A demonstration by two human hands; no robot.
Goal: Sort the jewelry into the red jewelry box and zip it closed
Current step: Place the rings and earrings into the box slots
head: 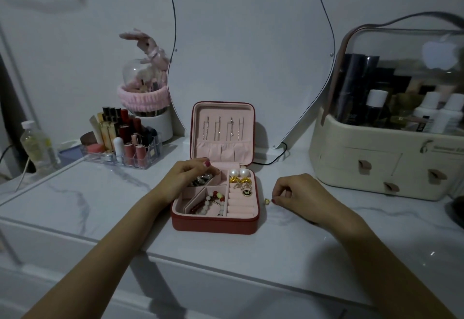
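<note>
Right hand pinched beside a small gold piece on the table, box just leftward (left hand curled over its far-left compartment).

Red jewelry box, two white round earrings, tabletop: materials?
Red jewelry box: smooth matte shell, likely faux leather; pink lining looks velvety. Two white round earrings: glossy sheen, pearl or imitation, cannot tell which. Tabletop: white, grey-veined, reflective; marble or marble-look surface.

Red jewelry box: square, unzipped, lid upright, pink lining. Compartments hold pearl earrings, beaded bracelet. Small gold piece on tabletop beside.
</note>
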